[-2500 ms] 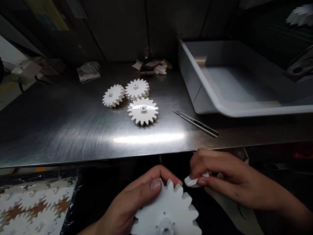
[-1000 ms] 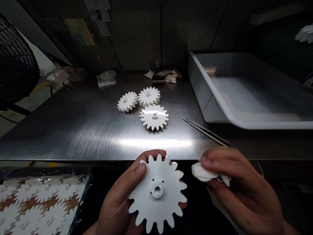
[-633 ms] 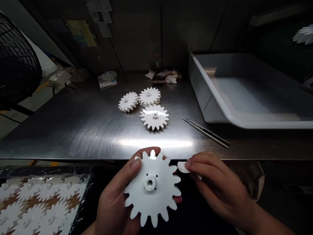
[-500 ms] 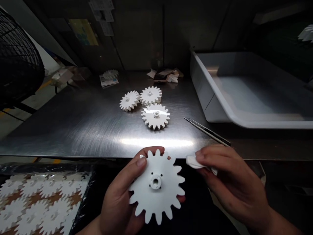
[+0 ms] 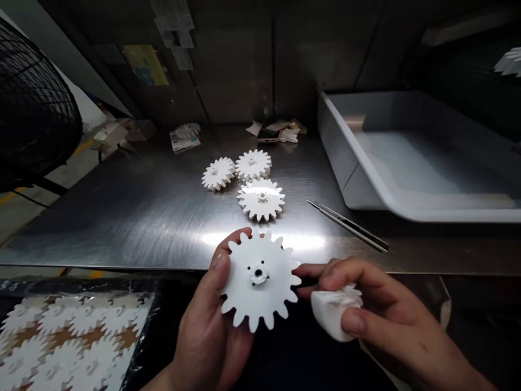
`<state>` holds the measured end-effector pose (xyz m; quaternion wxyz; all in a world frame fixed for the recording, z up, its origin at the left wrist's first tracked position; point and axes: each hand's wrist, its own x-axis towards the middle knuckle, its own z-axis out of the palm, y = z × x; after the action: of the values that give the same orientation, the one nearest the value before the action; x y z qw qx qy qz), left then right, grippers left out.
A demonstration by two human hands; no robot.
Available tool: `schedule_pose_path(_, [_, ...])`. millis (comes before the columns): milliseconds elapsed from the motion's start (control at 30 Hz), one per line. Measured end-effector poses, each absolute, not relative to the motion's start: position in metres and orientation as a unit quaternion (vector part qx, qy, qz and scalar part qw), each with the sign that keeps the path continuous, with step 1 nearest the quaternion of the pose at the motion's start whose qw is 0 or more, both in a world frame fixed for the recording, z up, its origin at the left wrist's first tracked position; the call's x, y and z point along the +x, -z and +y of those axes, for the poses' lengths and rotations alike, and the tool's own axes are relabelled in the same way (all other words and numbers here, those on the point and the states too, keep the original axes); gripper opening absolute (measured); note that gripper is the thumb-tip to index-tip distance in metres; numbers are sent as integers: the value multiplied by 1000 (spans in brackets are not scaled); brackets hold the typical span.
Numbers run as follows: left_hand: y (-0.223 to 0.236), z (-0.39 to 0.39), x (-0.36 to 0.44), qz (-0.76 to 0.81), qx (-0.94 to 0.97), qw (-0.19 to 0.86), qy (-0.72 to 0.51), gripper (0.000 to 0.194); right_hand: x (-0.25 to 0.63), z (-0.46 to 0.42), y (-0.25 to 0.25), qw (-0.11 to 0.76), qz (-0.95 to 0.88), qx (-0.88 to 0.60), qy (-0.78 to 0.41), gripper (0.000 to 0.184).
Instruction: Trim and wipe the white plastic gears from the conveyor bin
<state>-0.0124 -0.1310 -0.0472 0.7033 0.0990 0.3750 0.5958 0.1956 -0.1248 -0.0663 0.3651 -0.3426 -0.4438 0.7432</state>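
- Lifted a bit since the last frame, the white plastic gear point(image 5: 244, 293) now sits higher in the L hand point(image 5: 207, 331), just over the front edge of the steel surface point(image 5: 122, 233). The R hand point(image 5: 378, 320) has dropped lower and to the right, w/ its white wad point(image 5: 334, 312), prob. a wipe, more in view.
- L fingers point(image 5: 234, 239) curl behind the gear, L thumb point(image 5: 217, 266) pressed on the front face near the rim: a firm pinch, hub side up.
- R fingers point(image 5: 366, 285) are pressed together around the wad, R thumb point(image 5: 352, 321) pinching it from below. R index tip is just beside the gear's teeth; wad is apart from the gear.
- Count so far: 3 gears point(image 5: 261, 199) flat on the surface, 1 in hand, more on a plastic-wrapped sheet of gears point(image 5: 69, 336) at lower left.
- White tray point(image 5: 354, 157) stands right of the gears, slim pointed tool point(image 5: 345, 225) in front of it.
- Hard to see: gear's back, L fingertips, sheet's cut-off edges, and the small phone point(image 5: 268, 136) far back.
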Motion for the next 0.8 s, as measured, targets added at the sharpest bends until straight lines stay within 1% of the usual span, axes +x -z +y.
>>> schedule_pose_path(33, [50,-132,-11,376,108,709,-587,32,194,-125,66,357,-429,-346,-754,18])
schedule_pose_path(100, [52,-134,-11,359,125,735,-561,33,192,-123,69,372,-410,-367,-748,19])
schedule_pose_path(167, [53,-133,-17,328,133,773,-526,40,195,-118,73,405,-401,-379,-729,19])
schedule_pose_path(200, [52,-132,-21,318,134,791,-506,46,197,-115,74,409,-409,-379,-723,19])
schedule_pose_path(267, [52,-126,-26,321,147,820,-450,54,202,-108,71,373,-455,-361,-724,18])
schedule_pose_path(367, [56,-121,-25,353,188,845,-356,49,203,-100,58,282,-583,-279,-709,15])
schedule_pose_path(467, [63,-125,-16,353,217,864,-285,38,196,-98,47,255,-702,-212,-630,25])
schedule_pose_path(533, [70,-131,-14,333,225,880,-252,42,193,-100,45,245,-732,-223,-595,25])
schedule_pose_path(600, [77,-137,-16,305,253,888,-233,48,193,-103,50,237,-723,-258,-595,22])
schedule_pose_path(667, [82,-141,-20,290,280,887,-225,47,194,-106,56,243,-706,-285,-600,21])
schedule_pose_path(733, [85,-142,-21,296,263,889,-231,45,195,-107,63,260,-694,-308,-596,23])
schedule_pose_path(800, [83,-140,-20,305,201,897,-250,43,196,-106,68,322,-671,-351,-568,24])
